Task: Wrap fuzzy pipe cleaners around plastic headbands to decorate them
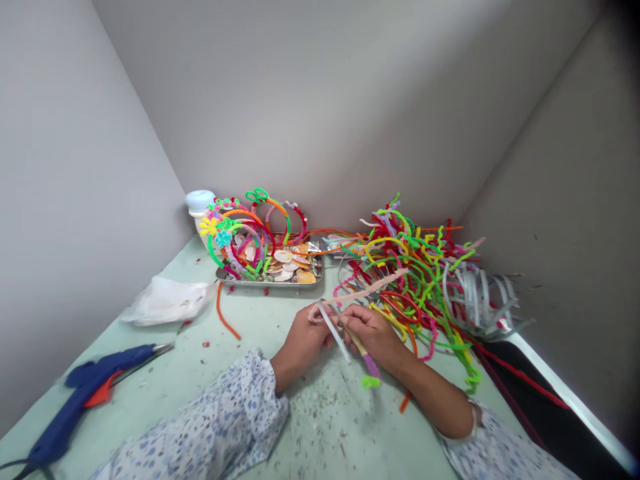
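Note:
My left hand (304, 341) is closed around a white plastic headband (336, 333), with a small loop of pale pink pipe cleaner (371, 288) at its fingertips. The pipe cleaner's long free end sticks out to the upper right. Close beside it, my right hand (373, 330) pinches the headband near the same spot. The band's other leg points down toward me below the right hand, wrapped in yellowish, then purple (371, 365), with a bright green tip (371, 382). My fingers partly hide where pipe cleaner and band meet.
A metal tray (270, 285) of shell-like pieces stands behind, with finished colourful headbands (240, 240) on it. Tangled pipe cleaners (415, 253) and grey headbands (473, 293) lie right. A blue glue gun (85, 393), plastic bag (167, 301), orange pipe cleaner (225, 313) and white bottle (199, 203) are left.

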`<act>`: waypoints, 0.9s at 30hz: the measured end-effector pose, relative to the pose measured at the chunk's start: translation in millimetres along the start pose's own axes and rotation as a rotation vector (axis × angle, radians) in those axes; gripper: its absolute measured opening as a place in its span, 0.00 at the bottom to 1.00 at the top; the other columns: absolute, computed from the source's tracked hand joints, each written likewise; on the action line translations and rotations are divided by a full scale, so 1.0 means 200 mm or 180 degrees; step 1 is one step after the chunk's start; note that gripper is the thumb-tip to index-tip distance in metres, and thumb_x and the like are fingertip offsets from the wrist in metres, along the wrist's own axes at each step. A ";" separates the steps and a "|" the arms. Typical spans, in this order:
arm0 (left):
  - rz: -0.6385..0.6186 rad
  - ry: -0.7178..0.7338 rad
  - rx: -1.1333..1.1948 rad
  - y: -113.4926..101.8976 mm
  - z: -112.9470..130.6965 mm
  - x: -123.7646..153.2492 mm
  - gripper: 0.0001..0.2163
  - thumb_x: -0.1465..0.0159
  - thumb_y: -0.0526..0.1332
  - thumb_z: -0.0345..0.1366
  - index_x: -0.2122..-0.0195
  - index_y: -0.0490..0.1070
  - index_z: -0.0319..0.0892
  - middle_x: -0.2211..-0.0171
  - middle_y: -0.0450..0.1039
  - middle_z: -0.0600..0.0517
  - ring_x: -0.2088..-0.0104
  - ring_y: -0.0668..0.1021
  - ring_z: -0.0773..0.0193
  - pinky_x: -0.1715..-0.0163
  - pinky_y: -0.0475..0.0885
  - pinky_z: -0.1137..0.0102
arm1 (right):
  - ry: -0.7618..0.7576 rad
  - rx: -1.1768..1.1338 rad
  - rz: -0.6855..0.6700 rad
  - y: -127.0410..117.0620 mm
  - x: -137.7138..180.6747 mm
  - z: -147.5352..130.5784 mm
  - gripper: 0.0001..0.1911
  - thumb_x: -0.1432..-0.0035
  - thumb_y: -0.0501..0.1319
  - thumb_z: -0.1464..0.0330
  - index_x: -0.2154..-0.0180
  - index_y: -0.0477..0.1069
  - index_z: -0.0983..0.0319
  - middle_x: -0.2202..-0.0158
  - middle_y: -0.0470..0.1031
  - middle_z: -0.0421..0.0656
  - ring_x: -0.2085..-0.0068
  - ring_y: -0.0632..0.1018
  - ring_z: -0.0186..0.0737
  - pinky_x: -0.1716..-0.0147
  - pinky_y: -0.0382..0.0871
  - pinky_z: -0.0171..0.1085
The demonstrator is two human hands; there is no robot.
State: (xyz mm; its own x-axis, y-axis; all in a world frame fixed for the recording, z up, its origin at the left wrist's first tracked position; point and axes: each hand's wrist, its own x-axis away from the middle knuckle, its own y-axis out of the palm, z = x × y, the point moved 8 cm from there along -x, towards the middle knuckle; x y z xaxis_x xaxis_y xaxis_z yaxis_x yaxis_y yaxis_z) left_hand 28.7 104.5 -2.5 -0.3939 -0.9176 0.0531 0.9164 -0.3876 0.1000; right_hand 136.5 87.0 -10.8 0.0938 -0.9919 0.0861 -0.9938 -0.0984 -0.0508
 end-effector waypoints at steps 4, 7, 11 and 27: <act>-0.0001 -0.0006 0.0046 -0.01 -0.02 -0.01 0.06 0.46 0.60 0.35 0.75 0.65 0.39 0.83 0.65 0.56 0.84 0.64 0.73 0.83 0.56 0.76 | -0.0028 -0.0085 -0.0003 0.00 0.01 -0.03 0.10 0.47 0.57 0.64 0.76 0.65 0.62 0.84 0.66 0.34 0.84 0.66 0.28 0.85 0.57 0.28; -0.0020 -0.0014 0.0047 -0.01 -0.03 -0.01 0.05 0.45 0.59 0.34 0.73 0.65 0.39 0.82 0.66 0.55 0.84 0.65 0.73 0.83 0.56 0.76 | -0.0026 -0.0085 0.0000 -0.01 0.00 -0.02 0.10 0.47 0.57 0.63 0.75 0.67 0.63 0.83 0.67 0.35 0.85 0.66 0.28 0.85 0.57 0.28; -0.0150 0.0096 -0.0048 0.00 -0.03 -0.02 0.02 0.45 0.57 0.31 0.74 0.65 0.39 0.85 0.62 0.57 0.85 0.64 0.72 0.83 0.55 0.76 | -0.0017 -0.0170 -0.0150 -0.01 -0.01 0.00 0.10 0.47 0.57 0.64 0.75 0.67 0.63 0.84 0.69 0.36 0.85 0.67 0.29 0.85 0.57 0.29; -0.0494 0.0219 -0.0062 0.03 0.03 0.00 0.07 0.44 0.60 0.35 0.74 0.66 0.38 0.81 0.61 0.57 0.82 0.63 0.73 0.80 0.56 0.75 | 0.0179 -0.0649 -0.0536 0.00 -0.01 0.03 0.10 0.49 0.60 0.62 0.75 0.67 0.62 0.84 0.68 0.37 0.85 0.67 0.30 0.86 0.59 0.29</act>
State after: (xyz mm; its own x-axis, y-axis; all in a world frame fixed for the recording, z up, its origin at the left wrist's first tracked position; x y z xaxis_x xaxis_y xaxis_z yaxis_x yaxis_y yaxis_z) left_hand 34.4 103.2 4.5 -0.5255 -0.8503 -0.0298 0.8465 -0.5260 0.0826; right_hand 137.7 88.6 -17.0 0.2612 -0.9563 0.1317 -0.9563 -0.2378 0.1699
